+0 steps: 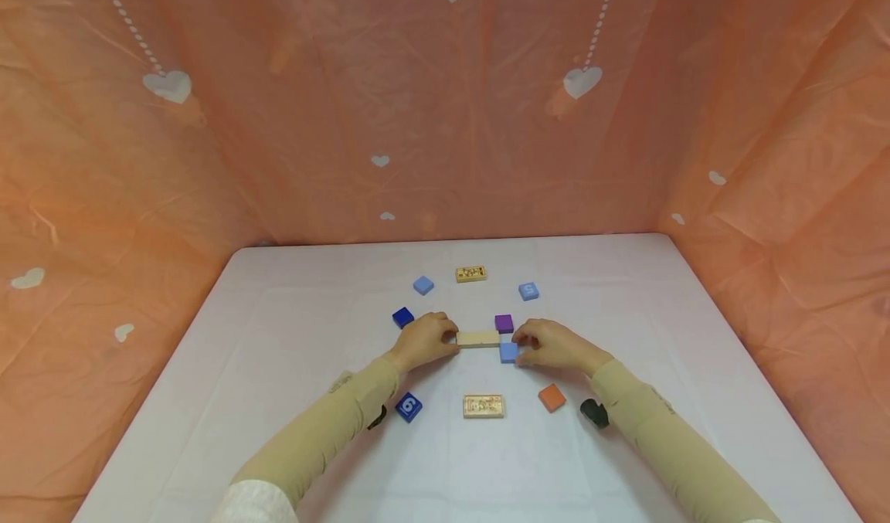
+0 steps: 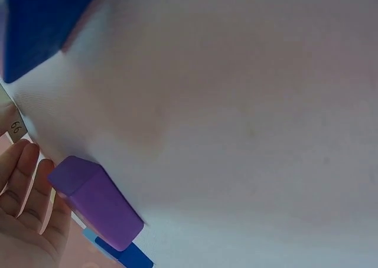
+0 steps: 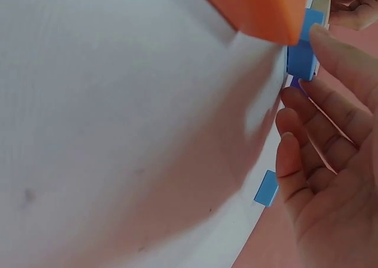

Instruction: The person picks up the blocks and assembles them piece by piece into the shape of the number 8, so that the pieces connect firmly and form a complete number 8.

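Near the middle of the white table, a plain wooden tile (image 1: 478, 339) lies crosswise. The thumb and fingers of my left hand (image 1: 426, 341) pinch its left end. A light blue block (image 1: 509, 353) sits at the tile's right end, on the near side. My right hand (image 1: 559, 345) holds this block between thumb and index finger; in the right wrist view the thumb touches the block (image 3: 301, 58). Just behind the tile's right end is a purple block (image 1: 504, 323). Beyond the left hand lies a dark blue block (image 1: 402, 317), partly covered by it.
Farther back are a patterned wooden tile (image 1: 470, 273), a light blue block (image 1: 423, 285) and a block marked 5 (image 1: 528, 291). Nearer lie a blue block marked 6 (image 1: 409, 406), another patterned tile (image 1: 484, 406) and an orange block (image 1: 552, 398). Orange cloth (image 1: 445, 121) surrounds the table.
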The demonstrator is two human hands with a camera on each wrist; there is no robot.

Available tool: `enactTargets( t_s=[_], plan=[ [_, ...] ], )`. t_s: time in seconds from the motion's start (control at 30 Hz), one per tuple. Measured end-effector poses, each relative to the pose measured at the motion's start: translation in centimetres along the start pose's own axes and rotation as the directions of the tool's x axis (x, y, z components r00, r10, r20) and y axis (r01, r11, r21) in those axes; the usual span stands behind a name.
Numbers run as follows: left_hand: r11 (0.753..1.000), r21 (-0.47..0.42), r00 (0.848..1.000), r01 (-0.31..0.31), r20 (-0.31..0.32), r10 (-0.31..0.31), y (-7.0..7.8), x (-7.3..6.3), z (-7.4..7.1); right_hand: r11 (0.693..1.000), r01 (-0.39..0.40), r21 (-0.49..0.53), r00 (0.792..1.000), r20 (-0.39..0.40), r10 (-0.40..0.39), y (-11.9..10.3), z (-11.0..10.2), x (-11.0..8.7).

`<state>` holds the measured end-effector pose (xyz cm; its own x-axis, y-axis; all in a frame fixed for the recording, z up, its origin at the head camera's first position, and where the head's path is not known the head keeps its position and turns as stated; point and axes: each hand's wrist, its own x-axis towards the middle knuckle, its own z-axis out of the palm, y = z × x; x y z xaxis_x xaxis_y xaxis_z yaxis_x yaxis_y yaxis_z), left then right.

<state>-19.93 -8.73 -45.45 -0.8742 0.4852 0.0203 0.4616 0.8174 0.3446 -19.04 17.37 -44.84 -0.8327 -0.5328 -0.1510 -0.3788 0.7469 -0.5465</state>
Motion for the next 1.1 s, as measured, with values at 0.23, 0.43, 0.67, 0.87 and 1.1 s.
enactTargets(
  t_s=[0.23, 0.43, 0.67, 0.87, 1.1],
  plan=[
    [1.0, -0.021, 1.0, -0.015, 0.011, 0.015, -0.3, -0.2, -0.2, 1.0, -0.025, 0.005, 1.0, 0.007, 0.025, 0.0, 0.1, 0.0],
    [0.998, -0.057, 1.0, 0.011, 0.028, -0.009, -1.0, -0.5, -0.8, 1.0, -0.013, -0.001, 1.0, -0.002, 0.013, 0.0, 0.0, 0.0],
    [0.998, -0.037, 0.997, 0.046, -0.067, -0.048, -2.6, -0.9, -1.9, 1.0, -0.021, -0.01, 1.0, -0.008, 0.021, 0.1, 0.2, -0.1],
    [0.993, 0.001, 0.984, 0.114, -0.139, -0.113, -4.3, -1.4, -2.4, 1.0, -0.018, -0.004, 1.0, -0.012, 0.018, 0.1, 0.1, -0.2],
    [0.984, 0.033, 0.967, 0.177, -0.19, -0.168, -6.1, -2.0, -2.4, 1.0, -0.005, -0.006, 1.0, -0.016, 0.005, 0.1, 0.1, -0.2]
  ],
)
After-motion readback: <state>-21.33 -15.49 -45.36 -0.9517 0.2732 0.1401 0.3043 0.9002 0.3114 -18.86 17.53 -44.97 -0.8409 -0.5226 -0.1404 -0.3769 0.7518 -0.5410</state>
